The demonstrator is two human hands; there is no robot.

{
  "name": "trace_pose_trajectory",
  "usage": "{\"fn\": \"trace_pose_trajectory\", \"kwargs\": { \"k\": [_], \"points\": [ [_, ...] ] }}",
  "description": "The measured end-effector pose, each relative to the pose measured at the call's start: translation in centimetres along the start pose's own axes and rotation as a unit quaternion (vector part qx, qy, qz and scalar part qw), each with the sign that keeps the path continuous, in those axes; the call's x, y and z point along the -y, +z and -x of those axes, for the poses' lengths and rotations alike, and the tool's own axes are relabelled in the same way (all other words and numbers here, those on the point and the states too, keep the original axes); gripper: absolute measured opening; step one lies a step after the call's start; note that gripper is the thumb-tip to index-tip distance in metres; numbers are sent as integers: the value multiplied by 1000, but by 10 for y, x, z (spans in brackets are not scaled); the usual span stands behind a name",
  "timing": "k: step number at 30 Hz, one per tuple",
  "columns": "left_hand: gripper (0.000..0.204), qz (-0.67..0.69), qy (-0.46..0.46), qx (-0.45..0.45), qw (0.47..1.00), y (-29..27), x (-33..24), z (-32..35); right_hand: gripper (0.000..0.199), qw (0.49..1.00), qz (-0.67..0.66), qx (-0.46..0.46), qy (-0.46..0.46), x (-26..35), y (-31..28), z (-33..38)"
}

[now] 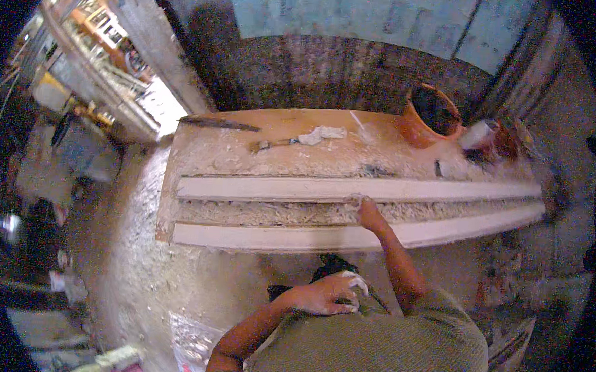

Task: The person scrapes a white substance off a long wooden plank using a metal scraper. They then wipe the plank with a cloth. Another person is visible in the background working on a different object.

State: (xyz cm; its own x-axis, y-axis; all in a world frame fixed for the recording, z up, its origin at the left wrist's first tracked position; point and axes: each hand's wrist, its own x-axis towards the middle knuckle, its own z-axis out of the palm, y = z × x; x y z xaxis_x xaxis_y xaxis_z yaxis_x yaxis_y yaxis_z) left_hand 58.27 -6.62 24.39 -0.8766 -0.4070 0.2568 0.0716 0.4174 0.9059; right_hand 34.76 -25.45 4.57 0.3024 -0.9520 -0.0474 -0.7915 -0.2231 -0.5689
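Note:
Two long white moulding strips lie lengthwise across the workbench, a far strip and a near strip. Between them runs a band of pale crumbly debris. My right hand reaches over the near strip to the inner edge of the far one. Its fingers are closed, and something whitish shows at the tips, too blurred to name. Close to my body, short of the bench, is my left hand. White residue coats its curled fingers; whatever they hold, if anything, is hidden.
An orange bucket stands at the bench's back right, beside a white container. Toward the back lie a brush, a crumpled whitish piece and a dark flat blade-like tool. A bright doorway opens at left.

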Motion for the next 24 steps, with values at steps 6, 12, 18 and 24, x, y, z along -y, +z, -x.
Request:
{"fn": "trace_pose_trajectory", "kwargs": {
  "k": [6, 12, 18, 24],
  "points": [
    [18, 78, -31, -18, 996, -17, 34, -28, 40, 987, -39, 100, -116, -36, 5, -105],
    [14, 151, -196, -118, 962, -11, 37, -75, 38, 975, -59, 88, -198, -48, 52, -157],
    [16, 191, -266, -173, 929, 4, 48, -107, 31, 987, -12, 96, -126, -68, 38, -153],
    [18, 312, -277, -371, 830, 62, 60, -83, 33, 962, -168, 105, -189, -23, 47, -197]
  ]
}}
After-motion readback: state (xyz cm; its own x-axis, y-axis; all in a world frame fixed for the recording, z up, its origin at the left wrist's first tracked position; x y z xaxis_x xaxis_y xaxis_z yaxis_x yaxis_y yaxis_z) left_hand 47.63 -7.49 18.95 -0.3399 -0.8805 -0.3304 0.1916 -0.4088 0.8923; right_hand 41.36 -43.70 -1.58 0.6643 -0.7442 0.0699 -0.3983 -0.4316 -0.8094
